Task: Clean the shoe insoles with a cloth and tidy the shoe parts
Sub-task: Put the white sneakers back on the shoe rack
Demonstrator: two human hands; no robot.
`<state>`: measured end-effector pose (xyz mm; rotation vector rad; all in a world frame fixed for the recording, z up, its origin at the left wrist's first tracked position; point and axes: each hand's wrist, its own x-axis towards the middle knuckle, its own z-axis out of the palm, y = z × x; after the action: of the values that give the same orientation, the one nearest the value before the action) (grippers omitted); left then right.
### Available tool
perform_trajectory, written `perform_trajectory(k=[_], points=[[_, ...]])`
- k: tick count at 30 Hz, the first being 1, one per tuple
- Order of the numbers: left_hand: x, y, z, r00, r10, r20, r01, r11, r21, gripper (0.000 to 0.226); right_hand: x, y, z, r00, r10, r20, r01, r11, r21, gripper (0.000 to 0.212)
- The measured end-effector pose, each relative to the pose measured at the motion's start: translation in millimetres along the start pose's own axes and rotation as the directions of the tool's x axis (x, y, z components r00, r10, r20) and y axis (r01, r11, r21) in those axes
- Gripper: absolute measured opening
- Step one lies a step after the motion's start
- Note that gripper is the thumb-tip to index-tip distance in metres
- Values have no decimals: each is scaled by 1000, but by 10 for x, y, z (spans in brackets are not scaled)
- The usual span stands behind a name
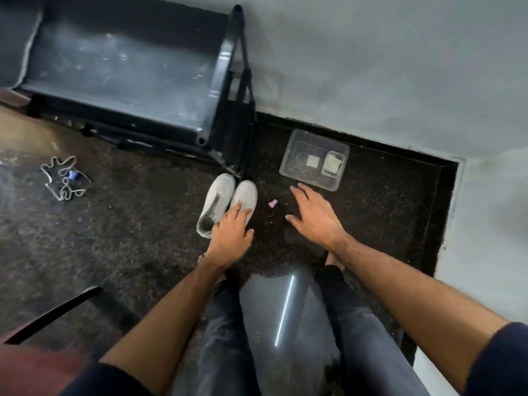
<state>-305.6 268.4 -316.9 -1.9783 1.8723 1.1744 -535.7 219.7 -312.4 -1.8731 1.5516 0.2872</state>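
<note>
Your left hand [228,234] is down on the pair of white shoes [225,202], which sit side by side on the dark speckled floor [128,224], toes pointing far. Its fingers [238,211] lie flat across the heel end of the right shoe [245,197], loosely spread and touching it, not curled around it; no grip that I can see. The left shoe [215,204] is just beside your hand, mouth open, and I can't tell if an insole is in it.

Your right hand [313,215] hovers palm-down to the right of the shoes, fingers splayed wide and holding nothing. Its fingertips are just near of the clear plastic box [314,160], not touching as far as I can tell. The box sits on the floor far-right of the shoes, with a small tub [333,164] holding a pale folded piece inside it; the piece is too small to identify. A small pink scrap [273,203] lies on the floor between the shoes and your right hand.

Far-left there's a tangle of white lace [64,178] on the floor, well apart from both hands. A dark bench [123,70] stands far of the shoes against the grey wall [385,67]. Your legs [357,324] in dark trousers fill the near edge.
</note>
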Motion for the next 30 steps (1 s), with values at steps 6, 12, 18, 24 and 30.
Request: perform_trajectory(k=[6,12,18,24,30], points=[[-614,-916,-549,1000,13,-5,-13,999,-29,55,-212,-1086,270,997,82,12,-83,993,79,70],[-662,-1433,-907,997,-32,72,35,999,-40,55,-153,-1732,483,988,149,39,-154,961,229,71],[-478,-1660,-995,991,-45,128,51,998,-42,53,53,-1945,783,972,214,97,-235,876,421,64],[173,-2067,-562,977,-127,169,147,983,-109,56,596,-1945,1497,953,245,180,-300,849,434,62],[788,-2623,125,940,-238,245,266,960,-87,44,1270,-1925,2302,927,291,237,-363,854,372,55]])
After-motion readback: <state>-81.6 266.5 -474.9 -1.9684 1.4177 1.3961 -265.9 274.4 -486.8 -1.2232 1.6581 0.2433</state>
